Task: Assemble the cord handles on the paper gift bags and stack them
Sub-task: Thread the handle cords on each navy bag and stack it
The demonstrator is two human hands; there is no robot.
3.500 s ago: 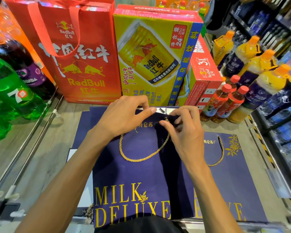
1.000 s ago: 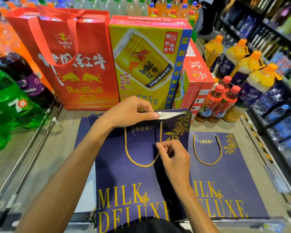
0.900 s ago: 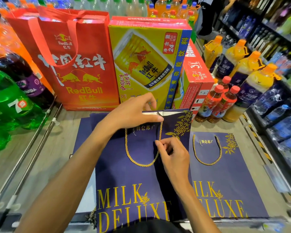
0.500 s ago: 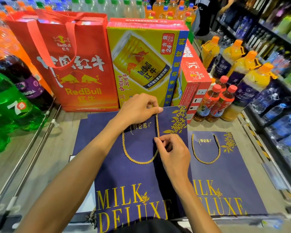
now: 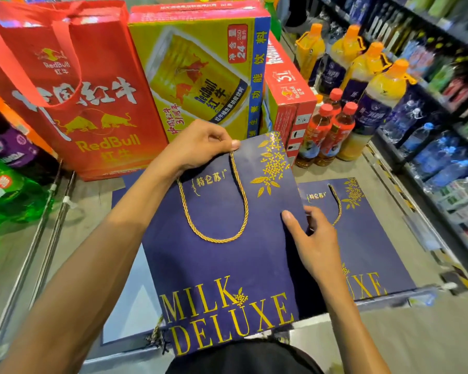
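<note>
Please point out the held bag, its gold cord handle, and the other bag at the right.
held bag (image 5: pixel 214 265): head view, blue front panel.
cord handle (image 5: pixel 219 240): head view, bottom of loop.
bag on the right (image 5: pixel 370 252): head view, blue front.

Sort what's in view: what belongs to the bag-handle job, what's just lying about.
Job: navy gift bag, gripped by left hand and right hand; its gold cord handle; second navy bag lying flat beside it.
Lying about: red RedBull bag; yellow RedBull box; red-capped bottles; green soda bottle.
</note>
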